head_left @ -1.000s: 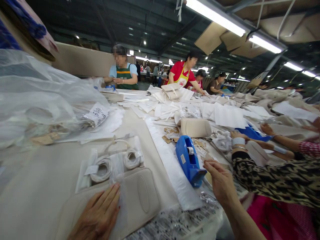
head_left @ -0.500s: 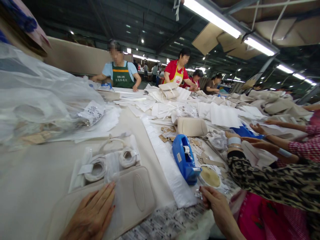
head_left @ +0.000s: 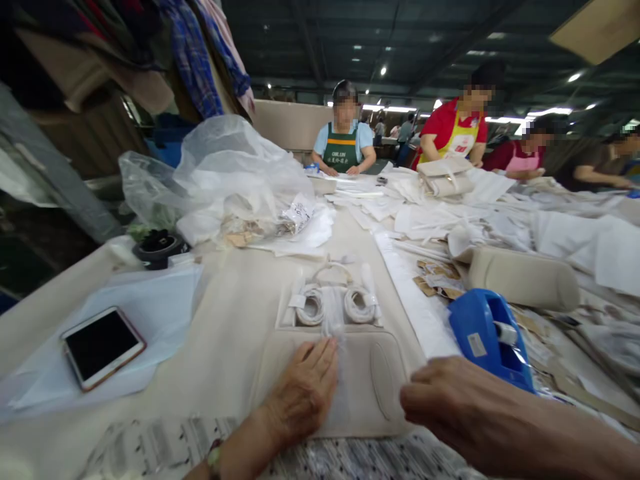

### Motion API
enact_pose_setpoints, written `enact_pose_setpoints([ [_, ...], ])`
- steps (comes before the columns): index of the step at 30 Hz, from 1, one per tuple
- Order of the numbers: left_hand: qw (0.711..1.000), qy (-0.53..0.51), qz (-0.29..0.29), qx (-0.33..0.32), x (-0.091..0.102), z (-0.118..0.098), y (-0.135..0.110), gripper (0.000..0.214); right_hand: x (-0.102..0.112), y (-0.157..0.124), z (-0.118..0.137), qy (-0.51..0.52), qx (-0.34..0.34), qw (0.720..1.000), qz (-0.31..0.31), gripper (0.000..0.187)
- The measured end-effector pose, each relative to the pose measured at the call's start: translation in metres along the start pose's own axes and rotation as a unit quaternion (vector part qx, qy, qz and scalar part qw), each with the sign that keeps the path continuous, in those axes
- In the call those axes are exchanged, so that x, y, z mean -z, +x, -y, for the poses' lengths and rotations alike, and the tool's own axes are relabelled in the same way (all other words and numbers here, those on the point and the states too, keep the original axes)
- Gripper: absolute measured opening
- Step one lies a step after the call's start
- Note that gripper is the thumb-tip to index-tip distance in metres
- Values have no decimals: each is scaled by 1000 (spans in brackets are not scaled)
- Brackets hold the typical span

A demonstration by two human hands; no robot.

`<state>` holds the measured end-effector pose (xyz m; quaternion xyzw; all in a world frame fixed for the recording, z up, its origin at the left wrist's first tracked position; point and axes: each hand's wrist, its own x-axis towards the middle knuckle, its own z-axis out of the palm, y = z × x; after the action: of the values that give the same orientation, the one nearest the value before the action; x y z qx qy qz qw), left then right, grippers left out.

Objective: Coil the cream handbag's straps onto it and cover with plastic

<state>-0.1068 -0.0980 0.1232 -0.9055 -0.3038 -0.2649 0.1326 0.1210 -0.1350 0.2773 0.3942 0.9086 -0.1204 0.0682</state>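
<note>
My left hand [head_left: 305, 387] lies flat on a beige bag [head_left: 367, 373], its fingers stretched over a band of thin white tissue [head_left: 343, 400] that runs across the bag. Above the bag's far edge sit two coiled straps wrapped in white, a left coil [head_left: 301, 308] and a right coil [head_left: 369, 308], with a curved handle [head_left: 333, 267] behind them. At the bag's right edge hovers my right hand [head_left: 440, 397], its fingers curled closed; what they hold is hidden. A blue tape dispenser [head_left: 465, 320] stands just beyond it.
A phone [head_left: 103, 347] lies on pale sheets at the left. A heap of clear plastic bags [head_left: 235, 180] stands behind. White wrapping [head_left: 407, 287], brown tags [head_left: 437, 277] and another beige bag [head_left: 525, 277] cover the right side. Co-workers [head_left: 345, 143] stand across the table.
My view has swung left, bringing the phone into sight. My right hand, pinching something small and shiny near the dispenser before, has come over to the bag. My left hand stays on it.
</note>
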Motion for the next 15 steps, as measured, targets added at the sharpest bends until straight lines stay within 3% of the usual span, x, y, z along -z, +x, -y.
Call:
enact_pose_setpoints([
  [3, 1000, -4, -8, 8, -3, -2, -2, 34, 22, 76, -4, -123, 59, 988, 69, 18],
  [6, 1000, -2, -9, 13, -7, -2, -5, 37, 20, 125, -15, -207, 80, 971, 84, 15],
  [15, 1000, -9, -11, 6, -15, -2, -10, 40, 5, 175, -40, -170, 40, 981, 89, 10],
])
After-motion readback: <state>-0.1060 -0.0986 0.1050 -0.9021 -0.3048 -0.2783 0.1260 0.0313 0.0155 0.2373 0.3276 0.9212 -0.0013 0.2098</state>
